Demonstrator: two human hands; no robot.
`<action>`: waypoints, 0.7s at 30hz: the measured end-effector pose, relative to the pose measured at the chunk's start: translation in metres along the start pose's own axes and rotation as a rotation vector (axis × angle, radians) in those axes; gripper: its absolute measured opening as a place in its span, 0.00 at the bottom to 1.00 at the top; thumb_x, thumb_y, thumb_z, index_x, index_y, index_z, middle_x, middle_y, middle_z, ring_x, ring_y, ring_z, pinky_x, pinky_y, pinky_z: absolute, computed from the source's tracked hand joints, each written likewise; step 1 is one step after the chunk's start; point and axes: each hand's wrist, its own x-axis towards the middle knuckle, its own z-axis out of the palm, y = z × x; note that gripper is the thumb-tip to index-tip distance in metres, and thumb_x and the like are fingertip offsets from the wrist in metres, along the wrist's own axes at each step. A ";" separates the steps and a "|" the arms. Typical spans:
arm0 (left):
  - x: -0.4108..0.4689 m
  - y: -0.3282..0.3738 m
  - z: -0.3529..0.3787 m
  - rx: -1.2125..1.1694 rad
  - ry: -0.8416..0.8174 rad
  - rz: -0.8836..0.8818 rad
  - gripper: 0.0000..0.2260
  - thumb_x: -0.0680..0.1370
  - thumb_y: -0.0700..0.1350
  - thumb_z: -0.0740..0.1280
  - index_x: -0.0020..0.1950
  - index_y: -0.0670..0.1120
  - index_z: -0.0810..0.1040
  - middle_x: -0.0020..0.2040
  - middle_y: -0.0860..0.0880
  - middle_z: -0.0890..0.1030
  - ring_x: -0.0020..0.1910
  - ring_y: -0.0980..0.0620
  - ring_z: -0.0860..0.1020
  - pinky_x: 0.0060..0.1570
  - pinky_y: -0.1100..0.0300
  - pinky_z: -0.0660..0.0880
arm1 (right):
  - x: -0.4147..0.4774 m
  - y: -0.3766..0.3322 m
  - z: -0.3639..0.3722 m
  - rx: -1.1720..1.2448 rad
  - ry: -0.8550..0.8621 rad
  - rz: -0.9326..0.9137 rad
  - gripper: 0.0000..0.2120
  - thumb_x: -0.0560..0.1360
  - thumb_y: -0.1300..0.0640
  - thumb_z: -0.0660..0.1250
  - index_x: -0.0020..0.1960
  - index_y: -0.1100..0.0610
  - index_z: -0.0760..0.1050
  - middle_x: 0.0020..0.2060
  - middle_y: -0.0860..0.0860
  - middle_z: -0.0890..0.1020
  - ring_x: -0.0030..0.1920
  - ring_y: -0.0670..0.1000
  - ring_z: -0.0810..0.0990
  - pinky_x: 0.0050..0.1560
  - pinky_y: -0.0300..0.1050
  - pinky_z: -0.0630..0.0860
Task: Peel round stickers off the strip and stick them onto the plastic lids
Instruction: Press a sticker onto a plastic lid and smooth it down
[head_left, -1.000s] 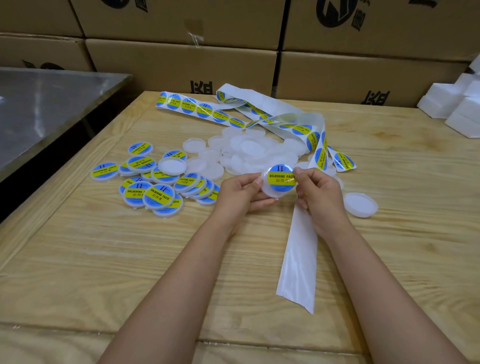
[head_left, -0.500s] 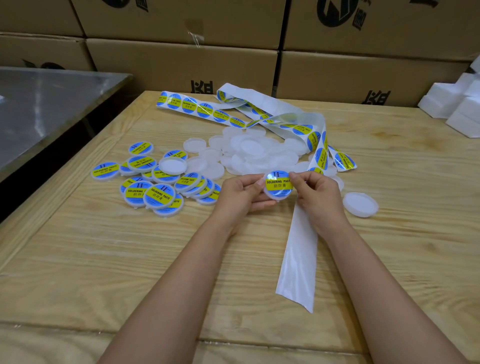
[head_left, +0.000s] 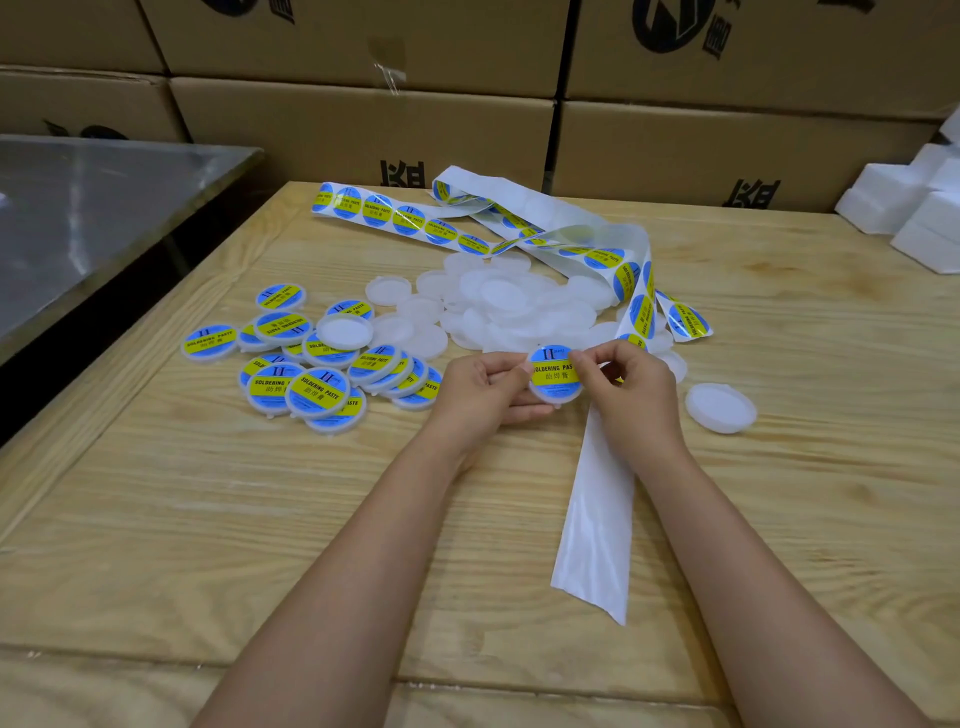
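pinching stickered lid (head_left: 551, 378), fingers (head_left: 586, 362) either side

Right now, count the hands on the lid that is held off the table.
2. The left hand holds the lid at its left edge; the right hand pinches its right edge. Neither is hidden.

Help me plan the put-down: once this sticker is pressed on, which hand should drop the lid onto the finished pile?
Left. The left hand cradles the lid, and the stickered pile lies on its side; the right hand pinches the sticker by its edge, farther from that pile.
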 end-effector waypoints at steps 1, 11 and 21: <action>0.000 0.000 0.000 -0.003 0.002 0.001 0.05 0.79 0.37 0.63 0.47 0.40 0.79 0.37 0.45 0.84 0.38 0.48 0.84 0.38 0.60 0.81 | -0.001 -0.001 0.000 -0.030 0.011 -0.024 0.08 0.73 0.55 0.70 0.39 0.58 0.77 0.32 0.52 0.79 0.29 0.42 0.70 0.33 0.32 0.67; -0.002 -0.001 0.001 0.001 0.014 0.032 0.05 0.78 0.36 0.63 0.46 0.40 0.79 0.36 0.44 0.84 0.36 0.46 0.84 0.40 0.57 0.81 | -0.008 -0.003 0.004 -0.309 0.174 -0.212 0.10 0.72 0.56 0.72 0.38 0.62 0.78 0.31 0.49 0.79 0.33 0.50 0.75 0.37 0.41 0.66; -0.001 -0.003 0.001 -0.041 -0.030 0.055 0.06 0.78 0.35 0.63 0.47 0.40 0.79 0.38 0.45 0.84 0.38 0.46 0.84 0.39 0.58 0.81 | -0.010 0.000 0.009 -0.081 0.175 -0.089 0.08 0.73 0.56 0.70 0.52 0.53 0.79 0.30 0.42 0.79 0.32 0.38 0.76 0.38 0.31 0.69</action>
